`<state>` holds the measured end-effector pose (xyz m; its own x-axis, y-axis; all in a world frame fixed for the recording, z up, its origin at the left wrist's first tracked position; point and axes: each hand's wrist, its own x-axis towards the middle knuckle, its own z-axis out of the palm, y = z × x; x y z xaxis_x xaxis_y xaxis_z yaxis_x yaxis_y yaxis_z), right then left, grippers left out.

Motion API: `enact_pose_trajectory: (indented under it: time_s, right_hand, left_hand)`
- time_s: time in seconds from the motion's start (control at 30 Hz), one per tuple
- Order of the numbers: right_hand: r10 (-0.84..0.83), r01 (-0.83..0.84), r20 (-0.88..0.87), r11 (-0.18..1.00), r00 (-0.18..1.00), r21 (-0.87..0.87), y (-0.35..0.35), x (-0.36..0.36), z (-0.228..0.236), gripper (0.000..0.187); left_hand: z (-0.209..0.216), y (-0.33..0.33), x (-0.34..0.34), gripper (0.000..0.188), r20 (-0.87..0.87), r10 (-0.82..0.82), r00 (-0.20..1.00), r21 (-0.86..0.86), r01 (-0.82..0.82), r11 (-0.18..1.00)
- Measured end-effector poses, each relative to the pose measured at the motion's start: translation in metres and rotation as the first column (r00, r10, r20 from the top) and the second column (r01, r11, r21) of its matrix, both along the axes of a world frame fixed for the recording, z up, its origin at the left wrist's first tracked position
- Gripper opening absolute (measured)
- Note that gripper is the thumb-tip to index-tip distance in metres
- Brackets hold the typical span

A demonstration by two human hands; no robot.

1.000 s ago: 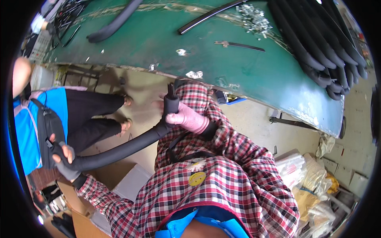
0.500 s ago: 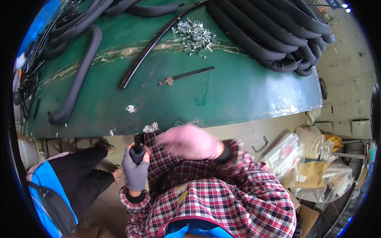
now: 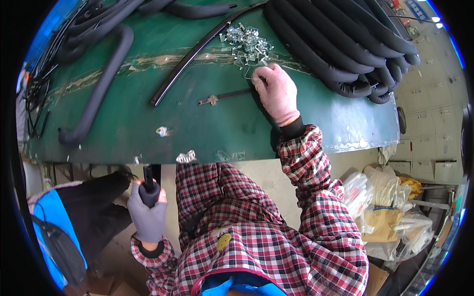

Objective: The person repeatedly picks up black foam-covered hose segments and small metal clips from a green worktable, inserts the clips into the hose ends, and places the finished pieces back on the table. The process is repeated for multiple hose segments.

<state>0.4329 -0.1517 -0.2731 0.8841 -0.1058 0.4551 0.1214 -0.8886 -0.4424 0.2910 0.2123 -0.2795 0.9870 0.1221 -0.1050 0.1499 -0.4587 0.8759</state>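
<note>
My left hand (image 3: 149,217), in a grey glove with bare fingertips, is wrapped round a black foam-covered tube (image 3: 149,194) just below the table's front edge. A bare dark end sticks up out of the foam; the rest of the tube is hidden. Over the table, my right hand (image 3: 277,94) wears a pink glove and has its fingers pinched together on a small metal clip (image 3: 246,73) at the near side of a pile of shiny metal clips (image 3: 247,41). A flat dark metal bar (image 3: 232,94) with a small crosspiece lies partly beneath this hand.
The green table (image 3: 207,133) carries a bare black curved tube (image 3: 192,54), a bent foam-covered tube (image 3: 101,89) at left and a stack of foam-covered tubes (image 3: 335,49) at right. Plastic bags (image 3: 382,202) lie at lower right. Another person's dark-clothed legs (image 3: 94,207) are at left.
My right hand has moved from beside my left hand up and forward to the clip pile. My left hand, still round the foam-covered tube, has shifted left and slightly down.
</note>
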Motion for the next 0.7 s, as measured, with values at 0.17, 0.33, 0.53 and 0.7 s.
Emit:
enact_pose_trajectory:
  time_s: [0.17, 0.33, 0.53, 0.7]
  right_hand:
    - [0.118, -0.14, 0.102, 0.958, 0.988, 0.252, 0.014, -0.014, -0.007, 0.007]
    - [0.713, -0.164, -0.174, 0.379, 0.679, 0.911, 0.088, -0.072, -0.002, 0.01]
    - [0.898, 0.109, -0.084, 0.041, 0.431, 0.993, 0.152, -0.088, -0.039, 0.019]
    - [0.853, 0.168, 0.076, -0.188, 0.516, 0.968, 0.177, -0.103, -0.065, 0.046]
  left_hand:
    - [0.005, -0.007, 0.01, 0.03, 0.147, 0.011, 0.989, 0.001, -0.011, 1.0]
    - [0.02, -0.033, 0.02, 0.037, 0.401, -0.132, 0.907, -0.071, 0.174, 0.982]
    - [-0.009, -0.025, 0.025, 0.041, 0.321, -0.128, 0.938, -0.171, 0.19, 0.967]
    - [-0.011, -0.01, 0.016, 0.039, 0.296, -0.112, 0.948, -0.118, 0.153, 0.981]
